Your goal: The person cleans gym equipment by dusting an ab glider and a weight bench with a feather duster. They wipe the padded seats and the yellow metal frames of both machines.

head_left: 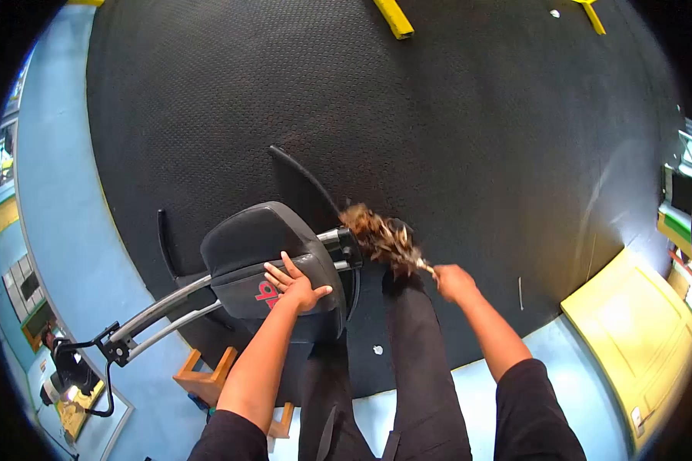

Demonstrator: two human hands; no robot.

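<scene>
A: Closest to the lens are the person's black trousers (423, 369). The legs run up the middle of the frame, with dark short sleeves at the bottom edge.

B: Left hand?

A: The left hand (296, 286) lies palm down on the black padded seat with a red logo (254, 246). Its fingers (273, 270) are spread wide and flat and grip nothing. It probably presses there to steady the pad, but that is a judgement.

B: Right hand?

A: The right hand (454, 282) is closed in a fist around the thin handle of a brown feather duster (380, 238). The handle is mostly hidden inside the grip. The arm is stretched forward so the feathers meet the machine, not the body.

B: Where is the duster head?

A: It is right of the pad, touching the dark bracket where the silver metal rails (169, 307) come out from under the seat. The feathers are blurred, so the exact contact is unclear.

B: What is the machine standing on?

A: It stands on a black textured rubber mat (438, 115). The rails slope down and left, out over the pale blue floor (61, 230).

B: What else is around?

A: A small wooden stool (207, 376) sits under the rails near the left arm. A flat yellow board (630, 323) lies at the right edge of the mat, well apart from both hands. A yellow bar (394, 17) lies at the top. The clutter at the far left is too small to read.
</scene>
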